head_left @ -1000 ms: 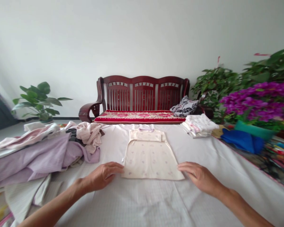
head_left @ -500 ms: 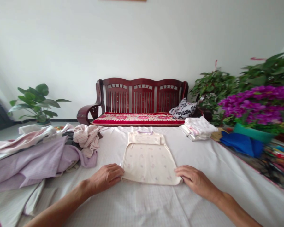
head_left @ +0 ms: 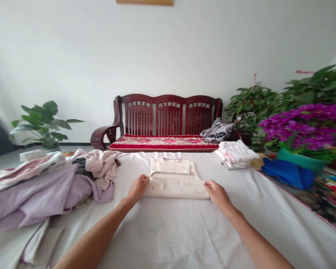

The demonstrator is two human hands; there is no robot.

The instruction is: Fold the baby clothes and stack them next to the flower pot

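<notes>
A small cream garment (head_left: 175, 179) with faint pink print lies on the white sheet (head_left: 173, 231), its lower half doubled over the upper half. My left hand (head_left: 138, 188) pinches the left end of the doubled-over hem. My right hand (head_left: 217, 193) grips the right end of the same hem. Both arms reach straight out from the bottom of the view.
A heap of lilac, pink and striped clothes (head_left: 44, 183) lies at the left. A pile of folded whites (head_left: 236, 153) and a blue cloth (head_left: 287, 172) sit at the right, beside purple flowers (head_left: 305, 127). A wooden bench (head_left: 164, 125) stands behind.
Both hands took hold of the garment's bottom hem and carried it away from me, up over the garment. It now lies doubled, half as long as before.
</notes>
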